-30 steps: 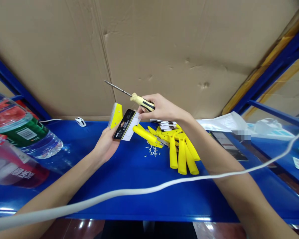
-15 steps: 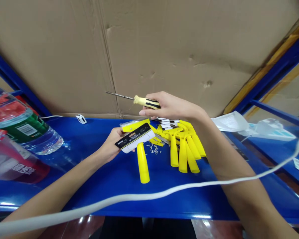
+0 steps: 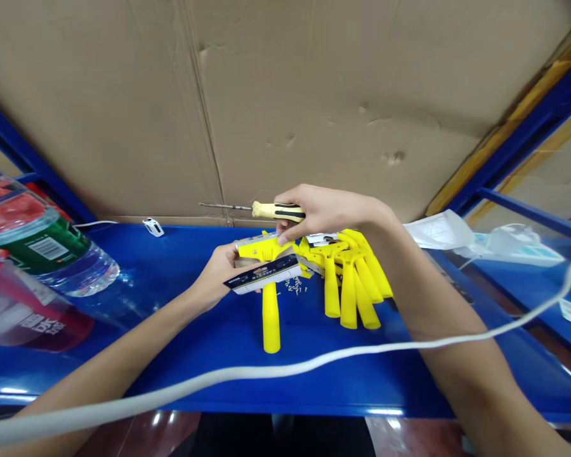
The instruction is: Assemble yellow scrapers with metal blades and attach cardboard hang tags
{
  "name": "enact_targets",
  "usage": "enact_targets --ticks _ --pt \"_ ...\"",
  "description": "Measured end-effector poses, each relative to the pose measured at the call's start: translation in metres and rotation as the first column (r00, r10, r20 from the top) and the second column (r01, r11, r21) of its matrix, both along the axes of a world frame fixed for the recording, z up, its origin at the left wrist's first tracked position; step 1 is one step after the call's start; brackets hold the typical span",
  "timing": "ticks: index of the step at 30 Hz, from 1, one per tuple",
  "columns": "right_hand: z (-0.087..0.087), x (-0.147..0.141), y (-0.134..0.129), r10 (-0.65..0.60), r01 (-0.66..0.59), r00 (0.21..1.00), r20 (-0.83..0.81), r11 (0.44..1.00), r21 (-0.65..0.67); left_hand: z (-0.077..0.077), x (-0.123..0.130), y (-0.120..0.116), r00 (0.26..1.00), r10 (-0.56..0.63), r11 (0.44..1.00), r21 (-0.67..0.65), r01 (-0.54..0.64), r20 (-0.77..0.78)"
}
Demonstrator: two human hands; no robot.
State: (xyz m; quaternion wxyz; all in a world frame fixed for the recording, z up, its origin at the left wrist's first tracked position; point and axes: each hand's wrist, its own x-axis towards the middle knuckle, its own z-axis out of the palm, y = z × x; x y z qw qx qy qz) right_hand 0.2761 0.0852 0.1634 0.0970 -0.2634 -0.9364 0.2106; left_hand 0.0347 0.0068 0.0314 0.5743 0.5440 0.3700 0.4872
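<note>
My left hand (image 3: 219,274) is closed on the left end of a yellow scraper-like tool (image 3: 271,317), whose handle points down toward me. A black and white card (image 3: 261,274) lies across that tool, tilted up at its right. My right hand (image 3: 309,212) holds a screwdriver (image 3: 276,211) with a yellow and black handle, its shaft pointing left; the thumb and a fingertip touch the right end of the yellow tool's head. Small screws (image 3: 294,285) are scattered on the blue shelf just behind the handle.
Several yellow tools (image 3: 349,292) are piled at the right on the blue shelf (image 3: 195,374). Bottles (image 3: 71,251) stand at the left, near a small white object (image 3: 153,227). A white cable (image 3: 314,362) crosses in front. White packaging (image 3: 438,230) lies at the right; cardboard (image 3: 276,95) stands behind.
My right hand has moved down slightly onto the tool's head, the screwdriver now nearly level. The card has tilted flatter, showing more of the yellow head, and the handle hangs straighter.
</note>
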Motion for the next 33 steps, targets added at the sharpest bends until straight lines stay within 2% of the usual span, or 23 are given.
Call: enact_targets --ticks 3,7,10,13,16,19,24,26,28,33 --pt "0.003 0.001 -0.002 -0.027 0.027 1.0 -0.01 1.0 0.011 0.001 -0.001 0.001 0.991 0.026 1.0 -0.01 -0.025 0.134" --pt "0.006 0.005 -0.002 -0.108 0.109 0.993 -0.043 0.994 0.021 0.003 -0.001 0.003 0.944 -0.001 0.999 -0.05 0.019 0.331" --pt "0.007 0.007 -0.002 -0.134 0.136 0.988 -0.071 0.99 0.024 0.003 0.001 0.002 0.933 -0.048 0.999 -0.001 0.052 0.357" --pt "0.008 0.006 -0.005 -0.102 0.102 0.987 -0.124 0.995 -0.004 0.0 0.005 0.003 0.942 -0.048 0.999 -0.005 0.053 0.332" --pt "0.01 0.002 -0.012 -0.056 0.049 0.981 -0.185 0.998 -0.045 -0.005 0.008 0.005 0.924 0.02 0.993 -0.118 0.027 0.382" --pt "0.011 -0.002 -0.017 0.007 -0.022 0.974 -0.228 0.998 -0.064 -0.006 0.009 0.005 0.898 0.065 0.968 -0.248 0.05 0.436" --pt "0.007 -0.007 -0.015 0.116 -0.125 0.978 -0.174 0.991 -0.043 0.004 0.009 -0.001 0.862 0.131 0.899 -0.424 0.104 0.489" --pt "0.005 -0.01 -0.013 0.129 -0.131 0.981 -0.143 0.991 -0.01 0.008 0.007 -0.005 0.832 0.089 0.871 -0.447 0.202 0.548" --pt "0.003 -0.012 -0.012 0.135 -0.135 0.983 -0.122 0.991 0.009 0.006 0.002 -0.007 0.803 -0.004 0.845 -0.428 0.321 0.596" --pt "-0.001 -0.02 -0.016 0.154 -0.156 0.983 -0.097 0.988 -0.02 -0.012 -0.009 -0.008 0.729 -0.236 0.769 -0.335 0.544 0.643"
